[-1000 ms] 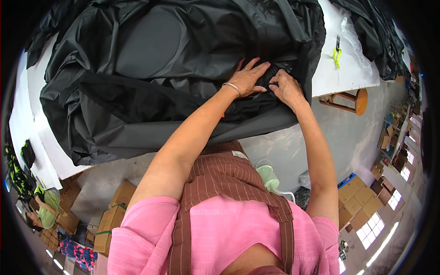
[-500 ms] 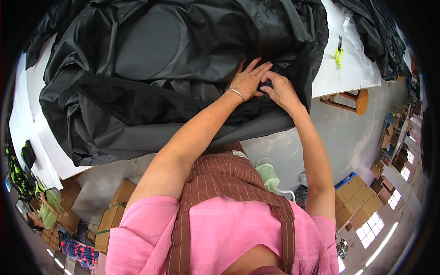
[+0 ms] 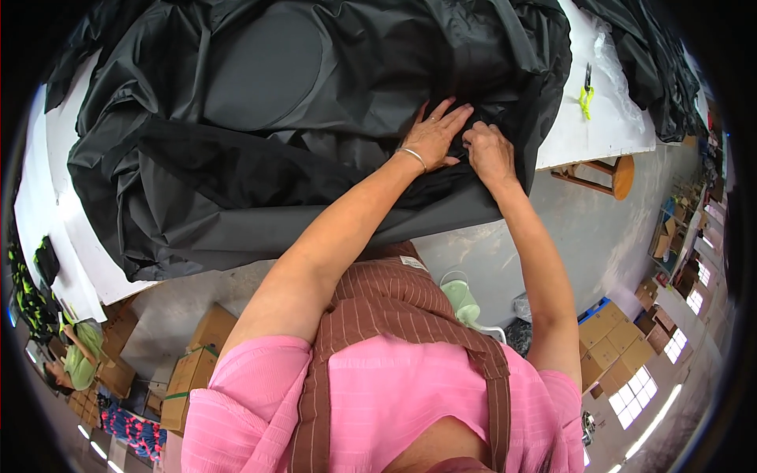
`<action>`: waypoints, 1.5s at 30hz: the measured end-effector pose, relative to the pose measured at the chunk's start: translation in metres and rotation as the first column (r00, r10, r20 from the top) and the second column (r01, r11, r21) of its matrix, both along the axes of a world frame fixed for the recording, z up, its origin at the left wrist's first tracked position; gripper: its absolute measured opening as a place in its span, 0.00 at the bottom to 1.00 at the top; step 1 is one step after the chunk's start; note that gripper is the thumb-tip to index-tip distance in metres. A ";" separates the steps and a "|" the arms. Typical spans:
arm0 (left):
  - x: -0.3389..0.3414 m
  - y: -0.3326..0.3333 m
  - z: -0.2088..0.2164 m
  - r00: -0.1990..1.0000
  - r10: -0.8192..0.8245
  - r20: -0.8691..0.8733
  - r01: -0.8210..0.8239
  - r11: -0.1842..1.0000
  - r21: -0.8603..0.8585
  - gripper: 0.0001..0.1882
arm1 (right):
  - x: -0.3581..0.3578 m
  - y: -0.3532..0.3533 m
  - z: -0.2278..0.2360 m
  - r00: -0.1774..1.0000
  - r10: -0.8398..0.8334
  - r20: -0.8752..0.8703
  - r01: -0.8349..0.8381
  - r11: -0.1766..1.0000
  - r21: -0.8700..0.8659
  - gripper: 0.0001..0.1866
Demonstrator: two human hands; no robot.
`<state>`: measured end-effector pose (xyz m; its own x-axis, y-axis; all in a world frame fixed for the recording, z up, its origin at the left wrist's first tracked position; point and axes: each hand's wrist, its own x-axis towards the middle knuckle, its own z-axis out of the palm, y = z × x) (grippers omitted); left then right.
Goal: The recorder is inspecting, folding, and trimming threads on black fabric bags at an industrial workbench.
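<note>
A large sheet of black fabric (image 3: 378, 71) lies in loose folds over the white table, with a smooth oval panel (image 3: 264, 71) sewn into it at the left. My left hand (image 3: 434, 140), with a bangle at the wrist, rests flat on the fabric, fingers stretched out and apart. Just right of it, my right hand (image 3: 490, 155) is closed, its fingers curled and pinching a fold of the fabric. A darker, matte strip of cloth (image 3: 236, 169) runs along the near side toward both hands. What lies under the right fingertips is hidden.
Yellow-handled snips (image 3: 586, 101) and clear plastic (image 3: 623, 79) lie on the white table (image 3: 556, 142) at the right. Below are a wooden stool (image 3: 621, 175) and a green bucket (image 3: 460, 299). Cardboard boxes (image 3: 189, 382) stand at the lower left, near another person (image 3: 79, 359).
My right hand has moved a little right, away from my left, and its fingers have curled in. My left hand stays nearly in place, fingers slightly more spread.
</note>
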<state>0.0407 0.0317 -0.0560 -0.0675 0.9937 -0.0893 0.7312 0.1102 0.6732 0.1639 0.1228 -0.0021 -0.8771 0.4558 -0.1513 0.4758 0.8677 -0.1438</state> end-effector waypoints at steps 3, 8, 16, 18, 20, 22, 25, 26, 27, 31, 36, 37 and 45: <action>-0.001 -0.002 0.002 1.000 -0.017 -0.021 0.016 0.999 -0.032 0.56 | -0.001 0.000 0.002 0.990 0.142 0.025 -0.142 0.990 0.012 0.04; 0.000 -0.002 0.001 0.995 -0.023 -0.100 0.021 0.999 -0.030 0.55 | -0.009 0.023 0.000 0.987 0.147 0.066 -0.159 0.961 0.225 0.04; 0.001 -0.005 -0.003 0.999 -0.007 -0.047 0.008 1.000 0.011 0.56 | 0.000 -0.005 0.008 0.987 0.153 -0.046 -0.157 0.983 -0.095 0.02; 0.001 -0.003 -0.005 0.998 -0.020 -0.054 0.020 1.000 0.014 0.55 | -0.001 0.006 0.004 0.997 0.077 -0.029 -0.076 0.996 0.040 0.02; 0.001 -0.004 -0.006 0.994 -0.033 -0.106 0.037 0.999 0.039 0.53 | -0.007 0.021 0.001 0.999 -0.044 0.020 0.038 0.971 0.236 0.04; 0.000 -0.005 -0.007 0.991 -0.051 -0.123 0.057 0.997 0.045 0.50 | -0.007 0.030 0.003 0.993 -0.116 0.032 0.107 0.973 0.204 0.04; -0.003 -0.011 -0.010 0.981 -0.079 -0.177 0.093 0.993 0.073 0.42 | -0.012 0.039 0.023 0.955 -0.296 0.022 0.296 0.955 -0.002 0.06; -0.004 -0.012 -0.012 0.972 -0.099 -0.214 0.124 0.987 0.104 0.37 | -0.011 0.045 0.031 0.939 -0.330 -0.097 0.308 0.932 -0.192 0.08; -0.003 -0.013 -0.013 0.969 -0.102 -0.224 0.130 0.985 0.114 0.37 | -0.011 0.049 0.037 0.903 -0.378 -0.207 0.283 0.883 -0.375 0.10; -0.004 -0.011 -0.004 0.972 -0.098 -0.212 0.138 0.973 0.183 0.29 | -0.009 0.062 0.054 0.656 -0.693 -0.301 0.339 0.626 -0.703 0.17; -0.012 -0.012 0.000 0.983 -0.076 -0.170 0.114 0.967 0.226 0.25 | -0.015 0.070 0.073 0.452 -0.867 -0.211 0.319 0.378 -0.869 0.13; -0.014 -0.009 0.002 0.984 -0.072 -0.165 0.104 0.976 0.191 0.24 | -0.012 0.071 0.076 0.445 -0.867 -0.226 0.311 0.386 -0.868 0.13; -0.049 0.062 0.121 0.961 0.162 0.226 -0.271 0.722 0.636 0.14 | -0.002 0.048 0.101 0.496 -0.851 -0.173 0.153 0.282 -0.947 0.06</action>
<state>-0.0081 0.0939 0.0645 -0.3287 0.7670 0.5511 0.6322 -0.2548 0.7317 0.1618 0.1704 0.0988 -0.4949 0.8076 -0.3208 0.2460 -0.2239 -0.9431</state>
